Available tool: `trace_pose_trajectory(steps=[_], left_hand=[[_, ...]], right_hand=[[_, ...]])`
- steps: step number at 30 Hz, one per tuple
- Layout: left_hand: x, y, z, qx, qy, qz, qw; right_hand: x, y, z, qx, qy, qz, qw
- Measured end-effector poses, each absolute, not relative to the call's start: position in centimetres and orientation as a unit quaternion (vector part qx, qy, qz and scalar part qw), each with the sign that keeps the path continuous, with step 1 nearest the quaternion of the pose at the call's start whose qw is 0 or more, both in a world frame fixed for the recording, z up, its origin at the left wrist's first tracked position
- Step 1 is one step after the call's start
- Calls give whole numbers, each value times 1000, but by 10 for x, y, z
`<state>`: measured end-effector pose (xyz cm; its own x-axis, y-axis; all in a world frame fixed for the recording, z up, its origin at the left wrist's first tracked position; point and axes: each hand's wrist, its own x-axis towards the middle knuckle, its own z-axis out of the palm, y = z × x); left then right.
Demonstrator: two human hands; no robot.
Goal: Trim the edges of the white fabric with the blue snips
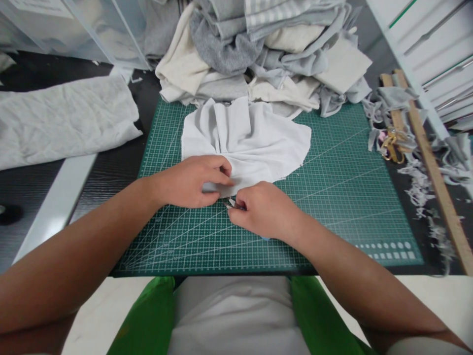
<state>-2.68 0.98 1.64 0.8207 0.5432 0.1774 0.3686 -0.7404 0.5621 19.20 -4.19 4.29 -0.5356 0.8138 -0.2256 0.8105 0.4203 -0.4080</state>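
We see the left hand (188,181) resting on the near edge of a white cloth (246,138), its fingers curled and pinching a gathered fold of the fabric against the cutting mat (332,197). The right hand (264,209) lies just beside it, closed around a small metal tool (229,203) whose tip shows between the two hands; we cannot tell exactly what the tool is, since most of it is hidden in the fist. The tip sits at the cloth's near edge, touching or almost touching it.

The white cloth lies spread and pleated on the far half of the green mat, roughly at the middle of the table, fanning out from the pinched spot towards the far edge. The mat covers the middle of the table and reaches close to its near edge.

Behind the cloth, along the far edge, a heap of folded grey and cream fabrics (258,49) overlaps the mat's far border. At the left side of the table lies a large pale sheet of fabric (62,118), well apart from the hands. At the right edge a wooden ruler (432,167) runs from far to near, with grey fabric scraps (417,182) and a pair of gold-handled scissors (391,145) beside it.
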Motion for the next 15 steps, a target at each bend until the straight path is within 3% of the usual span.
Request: trace_pose_trajectory(steps=[15], left_hand=[[-30,13,17,903,253,172,302]], right_hand=[[188,-39,45,-482,-840,249,6]])
